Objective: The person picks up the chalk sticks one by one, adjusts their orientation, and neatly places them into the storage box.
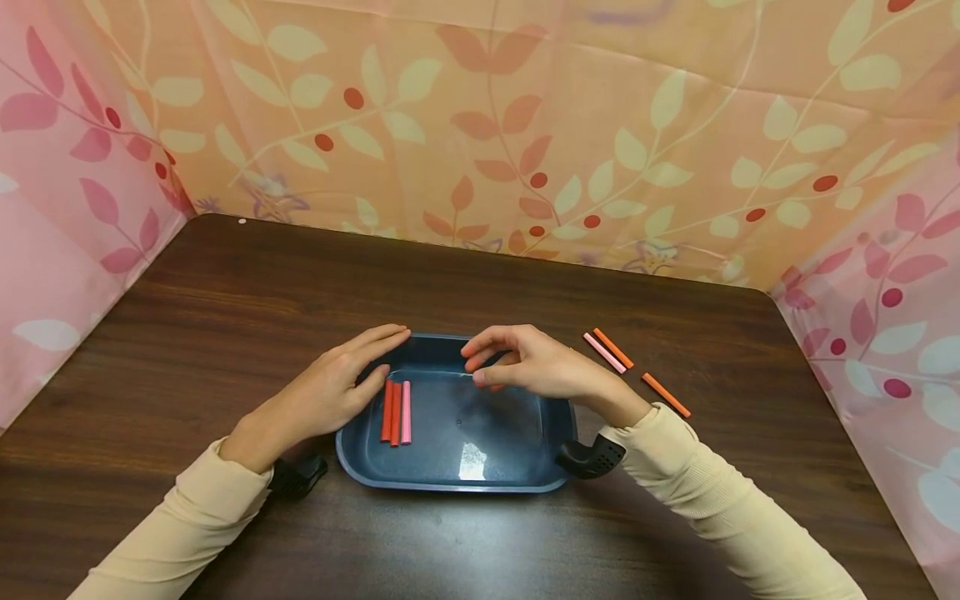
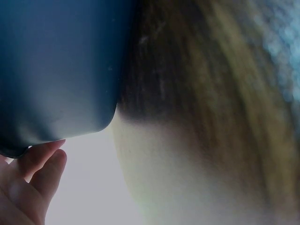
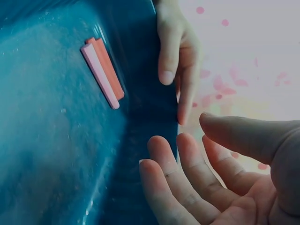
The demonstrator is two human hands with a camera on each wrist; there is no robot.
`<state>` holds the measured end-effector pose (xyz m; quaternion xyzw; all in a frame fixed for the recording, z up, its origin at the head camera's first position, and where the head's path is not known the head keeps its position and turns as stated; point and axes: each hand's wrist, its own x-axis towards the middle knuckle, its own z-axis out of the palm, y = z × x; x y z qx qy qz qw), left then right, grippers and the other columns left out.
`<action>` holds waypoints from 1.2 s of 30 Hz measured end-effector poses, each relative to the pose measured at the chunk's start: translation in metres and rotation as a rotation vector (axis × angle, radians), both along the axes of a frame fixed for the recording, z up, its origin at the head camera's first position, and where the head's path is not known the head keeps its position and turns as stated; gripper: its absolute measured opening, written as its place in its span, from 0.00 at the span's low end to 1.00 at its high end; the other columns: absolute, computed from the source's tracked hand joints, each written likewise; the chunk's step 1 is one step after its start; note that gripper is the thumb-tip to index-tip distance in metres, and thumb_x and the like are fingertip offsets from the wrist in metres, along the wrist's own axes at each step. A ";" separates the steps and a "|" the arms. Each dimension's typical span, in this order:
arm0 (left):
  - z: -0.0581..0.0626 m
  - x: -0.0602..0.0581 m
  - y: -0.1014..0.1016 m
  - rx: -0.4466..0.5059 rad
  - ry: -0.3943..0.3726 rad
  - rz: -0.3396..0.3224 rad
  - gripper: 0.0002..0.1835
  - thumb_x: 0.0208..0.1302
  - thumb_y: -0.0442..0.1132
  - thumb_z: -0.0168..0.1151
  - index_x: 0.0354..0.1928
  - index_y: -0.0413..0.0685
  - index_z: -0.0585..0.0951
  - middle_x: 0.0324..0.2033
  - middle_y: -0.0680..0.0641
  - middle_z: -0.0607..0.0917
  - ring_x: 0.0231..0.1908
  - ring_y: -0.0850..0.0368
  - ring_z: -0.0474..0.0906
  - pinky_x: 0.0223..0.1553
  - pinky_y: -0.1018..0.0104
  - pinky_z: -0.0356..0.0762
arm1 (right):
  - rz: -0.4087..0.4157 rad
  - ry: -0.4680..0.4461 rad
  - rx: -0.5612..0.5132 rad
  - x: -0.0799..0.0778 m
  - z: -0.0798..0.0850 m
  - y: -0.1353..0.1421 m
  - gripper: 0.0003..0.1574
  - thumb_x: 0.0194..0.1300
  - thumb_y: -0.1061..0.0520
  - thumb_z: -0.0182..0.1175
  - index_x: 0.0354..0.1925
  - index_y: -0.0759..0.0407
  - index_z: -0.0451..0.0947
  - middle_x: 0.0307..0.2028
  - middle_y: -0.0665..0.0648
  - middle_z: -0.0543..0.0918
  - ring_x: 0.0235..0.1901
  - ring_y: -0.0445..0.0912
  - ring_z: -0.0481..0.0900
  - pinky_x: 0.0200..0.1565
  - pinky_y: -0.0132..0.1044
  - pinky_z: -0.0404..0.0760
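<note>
A dark blue plastic tray (image 1: 480,486) stands on the table. My left hand (image 1: 326,387) holds its back left corner, thumb over the inner wall and fingers along the outside; the left wrist view shows fingertips (image 2: 56,161) at the outer edge. Inside the tray, near its left wall, two slim red sticks (image 1: 391,412) and a pink stick (image 1: 407,412) lie side by side. Over the back right part of the tray hovers my right hand (image 1: 536,362), fingers loosely bent and apart. In the right wrist view nothing shows between that hand's fingertips (image 3: 159,147).
On the table (image 1: 300,275) right of the tray lie a pink stick (image 1: 604,352) and an orange stick (image 1: 613,347) close together. Another orange stick (image 1: 666,395) lies nearer, further right. A flowered curtain (image 1: 480,125) encloses the table's back and sides.
</note>
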<state>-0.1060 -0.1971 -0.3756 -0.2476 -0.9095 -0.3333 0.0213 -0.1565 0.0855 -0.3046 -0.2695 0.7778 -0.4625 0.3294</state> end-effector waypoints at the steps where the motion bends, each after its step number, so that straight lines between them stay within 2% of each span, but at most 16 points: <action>1: 0.000 0.000 0.000 0.000 -0.001 0.000 0.29 0.69 0.30 0.56 0.72 0.42 0.67 0.70 0.39 0.69 0.66 0.40 0.71 0.64 0.39 0.70 | -0.001 0.002 -0.002 0.000 0.000 0.002 0.24 0.67 0.66 0.60 0.60 0.71 0.72 0.52 0.73 0.80 0.48 0.62 0.84 0.48 0.45 0.84; 3: 0.000 0.000 0.000 0.001 -0.003 0.001 0.29 0.69 0.30 0.55 0.72 0.42 0.67 0.70 0.39 0.69 0.66 0.40 0.71 0.64 0.39 0.70 | -0.003 0.013 -0.009 0.001 0.001 0.006 0.23 0.67 0.66 0.60 0.60 0.69 0.72 0.53 0.73 0.80 0.49 0.64 0.83 0.49 0.44 0.84; 8: 0.000 0.000 0.000 -0.001 0.002 0.002 0.29 0.69 0.30 0.55 0.72 0.42 0.67 0.70 0.39 0.69 0.66 0.40 0.72 0.63 0.39 0.70 | -0.029 0.035 -0.029 0.002 0.003 0.017 0.24 0.67 0.64 0.61 0.61 0.67 0.72 0.53 0.70 0.80 0.48 0.56 0.85 0.50 0.35 0.83; 18: -0.002 0.000 0.000 0.003 0.009 -0.005 0.29 0.69 0.29 0.56 0.72 0.41 0.67 0.70 0.39 0.69 0.65 0.41 0.73 0.62 0.40 0.72 | -0.080 0.065 -0.077 0.001 0.005 0.046 0.27 0.67 0.64 0.61 0.62 0.70 0.70 0.58 0.71 0.78 0.52 0.55 0.84 0.52 0.33 0.83; 22: -0.002 0.000 0.000 0.008 0.008 -0.006 0.29 0.69 0.29 0.56 0.72 0.41 0.67 0.70 0.39 0.69 0.64 0.42 0.74 0.62 0.40 0.72 | -0.108 0.089 -0.067 0.000 0.004 0.054 0.26 0.67 0.65 0.61 0.62 0.69 0.70 0.58 0.71 0.77 0.50 0.47 0.85 0.52 0.31 0.82; 24: -0.002 0.000 0.000 0.010 0.007 -0.005 0.29 0.69 0.29 0.55 0.71 0.41 0.67 0.70 0.39 0.69 0.64 0.42 0.74 0.62 0.40 0.72 | -0.117 0.096 -0.065 -0.001 0.004 0.057 0.26 0.67 0.66 0.61 0.62 0.69 0.71 0.58 0.72 0.77 0.51 0.46 0.84 0.51 0.30 0.82; 26: -0.002 0.000 0.000 0.010 0.006 -0.004 0.29 0.69 0.29 0.55 0.72 0.42 0.67 0.70 0.39 0.69 0.64 0.41 0.74 0.62 0.40 0.72 | -0.126 0.112 -0.053 -0.001 0.004 0.060 0.26 0.66 0.65 0.62 0.61 0.68 0.71 0.57 0.71 0.78 0.51 0.46 0.84 0.48 0.28 0.81; 28: -0.002 0.000 0.001 0.008 0.002 -0.004 0.29 0.69 0.29 0.55 0.72 0.42 0.67 0.70 0.39 0.69 0.64 0.41 0.74 0.63 0.40 0.71 | -0.143 0.118 -0.031 -0.001 0.004 0.063 0.26 0.66 0.64 0.63 0.61 0.66 0.72 0.56 0.70 0.79 0.49 0.46 0.84 0.38 0.26 0.79; 31: -0.002 0.000 0.001 0.007 -0.003 -0.005 0.29 0.69 0.30 0.56 0.72 0.42 0.67 0.70 0.39 0.69 0.64 0.41 0.73 0.63 0.40 0.71 | -0.167 0.138 -0.002 -0.002 0.004 0.068 0.26 0.66 0.62 0.64 0.61 0.64 0.73 0.55 0.68 0.80 0.48 0.45 0.84 0.37 0.25 0.79; 33: -0.002 0.000 0.001 0.005 -0.004 -0.003 0.29 0.69 0.30 0.56 0.72 0.42 0.67 0.70 0.39 0.69 0.64 0.41 0.73 0.63 0.40 0.71 | -0.187 0.151 0.013 -0.004 0.003 0.072 0.26 0.66 0.62 0.64 0.61 0.64 0.73 0.54 0.67 0.81 0.48 0.46 0.84 0.39 0.26 0.81; 35: -0.002 -0.001 0.001 0.005 -0.001 -0.001 0.29 0.69 0.29 0.56 0.72 0.43 0.67 0.70 0.39 0.69 0.64 0.41 0.74 0.63 0.40 0.71 | -0.198 0.175 0.020 -0.006 0.002 0.075 0.26 0.66 0.62 0.64 0.61 0.65 0.73 0.55 0.68 0.81 0.50 0.49 0.84 0.49 0.28 0.82; 36: -0.002 -0.001 0.000 0.004 0.002 0.000 0.29 0.69 0.29 0.56 0.72 0.43 0.67 0.70 0.39 0.69 0.64 0.41 0.74 0.63 0.40 0.71 | -0.202 0.185 0.024 -0.008 0.002 0.077 0.26 0.66 0.62 0.63 0.61 0.65 0.73 0.55 0.69 0.81 0.51 0.50 0.84 0.50 0.28 0.82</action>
